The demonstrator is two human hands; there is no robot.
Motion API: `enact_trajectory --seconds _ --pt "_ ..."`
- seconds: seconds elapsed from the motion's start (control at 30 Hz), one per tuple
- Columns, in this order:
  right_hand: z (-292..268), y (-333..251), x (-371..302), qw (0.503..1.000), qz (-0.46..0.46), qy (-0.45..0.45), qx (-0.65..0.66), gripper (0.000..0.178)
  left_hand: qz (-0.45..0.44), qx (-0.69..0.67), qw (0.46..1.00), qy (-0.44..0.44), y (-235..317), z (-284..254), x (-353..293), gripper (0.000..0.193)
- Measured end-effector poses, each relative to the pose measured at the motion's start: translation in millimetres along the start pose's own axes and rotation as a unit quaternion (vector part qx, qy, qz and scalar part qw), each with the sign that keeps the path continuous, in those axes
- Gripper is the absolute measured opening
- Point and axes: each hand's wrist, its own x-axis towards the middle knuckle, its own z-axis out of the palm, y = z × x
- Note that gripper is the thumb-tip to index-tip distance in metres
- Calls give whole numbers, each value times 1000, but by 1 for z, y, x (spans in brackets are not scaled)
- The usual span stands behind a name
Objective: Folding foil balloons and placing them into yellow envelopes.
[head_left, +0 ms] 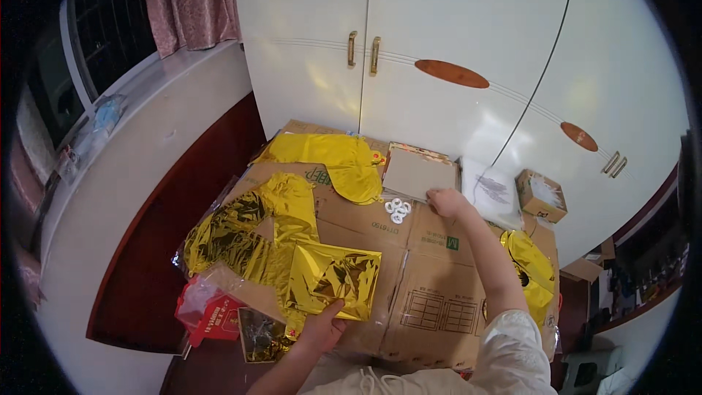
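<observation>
Above brown cardboard [358, 223], the left hand [327, 328] pinches a square, folded gold-foil packet [344, 271] by its near edge, probably keeping it folded; the right hand [447, 203] touches 1 corner of a flat, grey-brown board [420, 172], grip unclear.

The left hand [322, 330] is holding 1 flat gold foil packet [334, 276] over the cardboard [358, 219], while the right hand [446, 202] is touching a beige board [420, 172] near white rings [398, 210].

Left forearm [287, 374] low, left hand [319, 331] gripping, right arm [499, 267] stretched forward, right hand [449, 202] with fingers [436, 197] bent
</observation>
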Motion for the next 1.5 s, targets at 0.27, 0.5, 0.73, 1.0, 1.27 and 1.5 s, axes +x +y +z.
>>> enact_trajectory --seconds 0.27,0.5,0.73,1.0,1.27,1.5 --pt "0 -18 -9 972 22 218 -88 12 9 13 1000 20 4 -6 -15 43" --pt "-29 -42 -35 943 67 325 2 8 10 -12 1000 11 11 8 -21 40" --pt "-53 -188 -160 943 -32 305 -127 37 -4 -5 999 -43 14 13 -38 42" --pt "-14 -255 -268 985 6 123 117 29 -209 39 977 -13 -37 17 -13 39" --pt "-7 -170 -232 921 96 270 264 25 -269 33 962 -27 -87 51 7 37" --pt "18 -150 -196 928 77 222 289 39 -294 62 954 0 -96 44 15 37"
